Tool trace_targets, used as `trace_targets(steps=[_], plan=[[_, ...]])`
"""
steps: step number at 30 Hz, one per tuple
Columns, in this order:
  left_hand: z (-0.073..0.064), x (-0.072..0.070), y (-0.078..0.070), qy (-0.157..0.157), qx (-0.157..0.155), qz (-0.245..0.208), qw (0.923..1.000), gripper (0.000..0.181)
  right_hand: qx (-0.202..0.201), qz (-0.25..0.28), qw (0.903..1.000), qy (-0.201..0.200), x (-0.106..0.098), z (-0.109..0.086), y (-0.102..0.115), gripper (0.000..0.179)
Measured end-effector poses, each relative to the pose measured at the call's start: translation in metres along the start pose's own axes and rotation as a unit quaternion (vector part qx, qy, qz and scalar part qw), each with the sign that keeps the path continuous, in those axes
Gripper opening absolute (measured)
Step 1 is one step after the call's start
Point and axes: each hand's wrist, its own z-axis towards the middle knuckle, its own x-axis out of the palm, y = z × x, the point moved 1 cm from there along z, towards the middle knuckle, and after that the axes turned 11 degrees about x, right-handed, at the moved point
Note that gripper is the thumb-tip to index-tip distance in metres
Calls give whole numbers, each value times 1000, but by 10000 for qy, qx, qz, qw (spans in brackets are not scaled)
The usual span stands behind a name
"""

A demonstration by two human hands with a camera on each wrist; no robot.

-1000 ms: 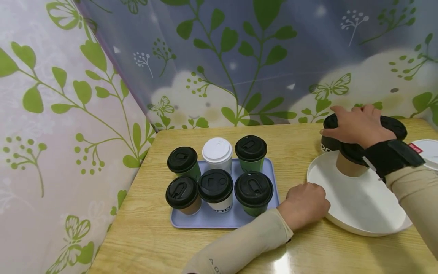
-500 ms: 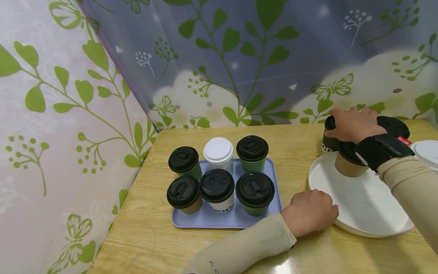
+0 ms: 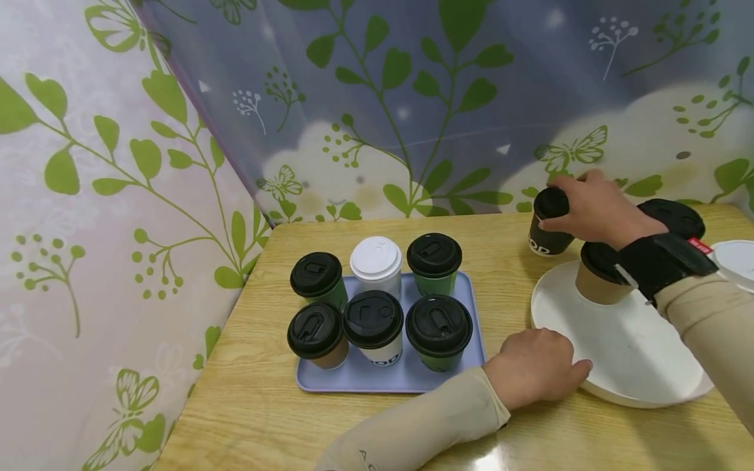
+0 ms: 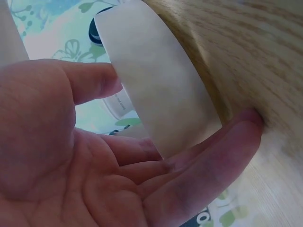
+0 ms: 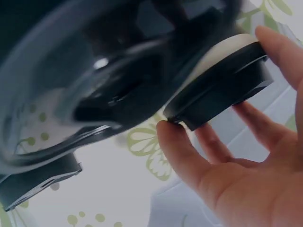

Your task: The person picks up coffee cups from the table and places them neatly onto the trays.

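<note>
My right hand [image 3: 601, 209] grips a black paper cup [image 3: 548, 242] with a black lid at the back of the table. Seen from the right wrist, its fingers and thumb [image 5: 182, 151] are spread around the rim of the dark lid [image 5: 222, 87]. My left hand [image 3: 533, 369] is at the near left rim of a white round tray [image 3: 636, 360]. In the left wrist view the thumb [image 4: 90, 80] reaches over the tray wall [image 4: 156, 75], with the fingers on the outer side. A brown cup [image 3: 601, 286] with a black lid stands on the round tray, below my right wrist.
A lilac rectangular tray [image 3: 377, 384] at the left bears several lidded cups, one with a white lid [image 3: 376, 258]. Beyond my right wrist are another black-lidded cup [image 3: 674, 218] and a white-lidded one [image 3: 739, 258]. The patterned cloth wall [image 3: 365, 163] borders the table's back.
The black cup has moved left, away from the other cups, with my right hand on it. My left hand slid slightly right to the round tray's rim, and its thumb now extends over it.
</note>
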Motion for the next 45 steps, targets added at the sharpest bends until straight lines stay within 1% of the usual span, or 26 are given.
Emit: trace_targets(steps=[6,11,18,21,26,32,40,45], plan=[[0,0,0,70,42,-49,10000,45,-285,126,9995,-8,1,-7,12,80],[0,1,0,42,45,-8,10000,44,-448,201,9988,-45,1,-15,17,79],[0,2,0,1,9,-16,10000,44,-579,157,9981,-118,-1,-28,18,79],[0,1,1,-13,1,5,10000,45,-633,94,9977,-221,-3,-34,18,80],[-1,1,1,-18,61,7,10000,47,-746,104,9964,-385,-4,-44,19,80],[-1,1,1,-36,113,46,9999,46,-950,106,9944,-451,-3,-57,21,80],[0,1,0,-27,55,64,10000,46,-1055,71,9928,-564,-3,-74,20,80],[0,1,0,-27,66,61,10000,47,-1129,-16,9914,-667,-4,-80,18,80]])
